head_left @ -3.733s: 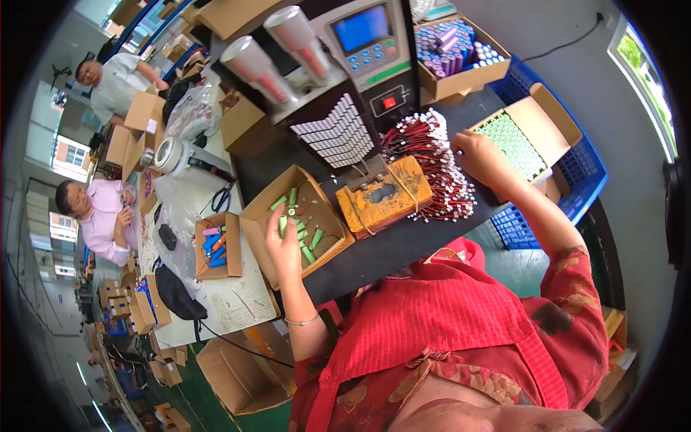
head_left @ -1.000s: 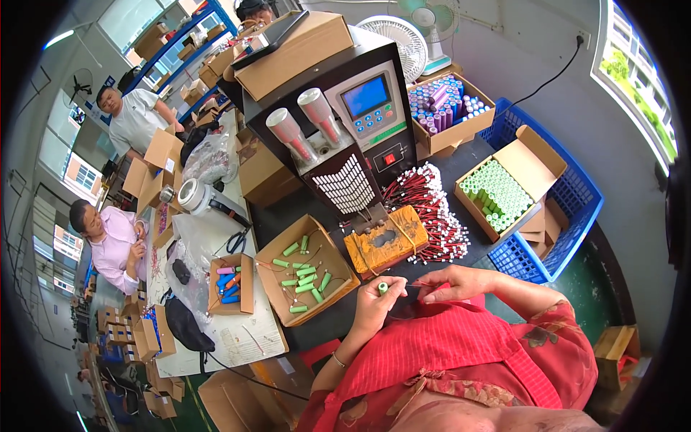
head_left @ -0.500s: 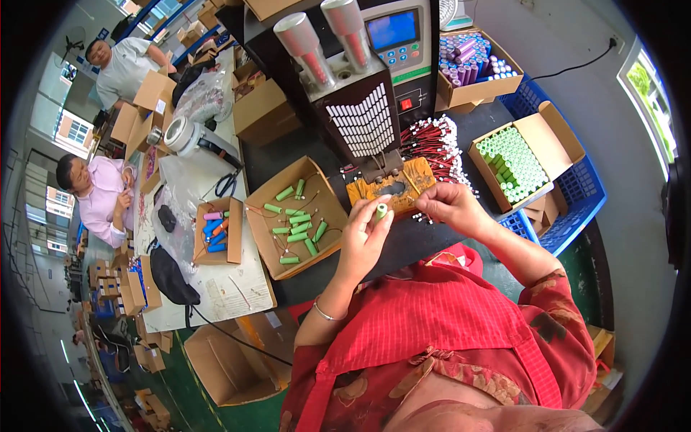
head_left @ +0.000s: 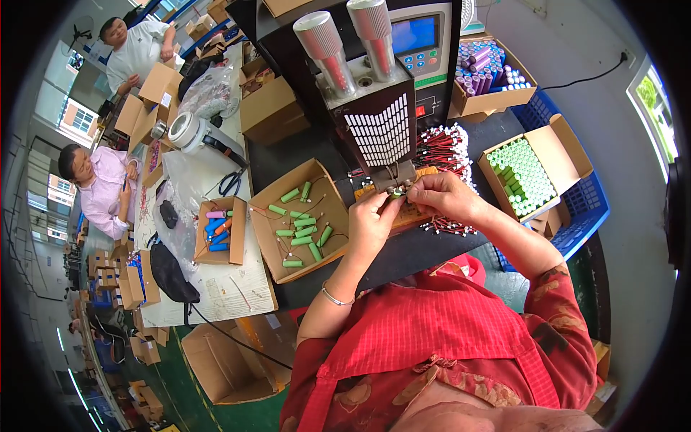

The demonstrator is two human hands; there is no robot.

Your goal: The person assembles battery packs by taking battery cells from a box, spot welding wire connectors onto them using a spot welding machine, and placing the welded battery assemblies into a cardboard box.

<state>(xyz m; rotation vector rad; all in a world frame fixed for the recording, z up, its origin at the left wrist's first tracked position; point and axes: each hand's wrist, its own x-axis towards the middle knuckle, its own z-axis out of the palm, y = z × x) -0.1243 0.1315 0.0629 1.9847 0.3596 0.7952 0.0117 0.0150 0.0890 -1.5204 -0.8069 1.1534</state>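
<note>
My left hand is closed around a green battery cell, mostly hidden by the fingers, with its end just under the welding head of a black bench spot welder. Close beside it, my right hand pinches at the same end of the cell; whatever small part its fingertips hold is too small to make out. Beneath both hands lies a worn orange block, largely covered. Red and black wire leads with white connectors are heaped behind my right hand.
An open carton of green cells with leads stands left. On the right are a carton of green cells, a carton of purple and blue cells and a blue crate. Scissors lie left. Two people are at far left.
Both hands have moved forward and come together, bringing the green cell from in front of the orange block to the welding head. The view has shifted slightly.
</note>
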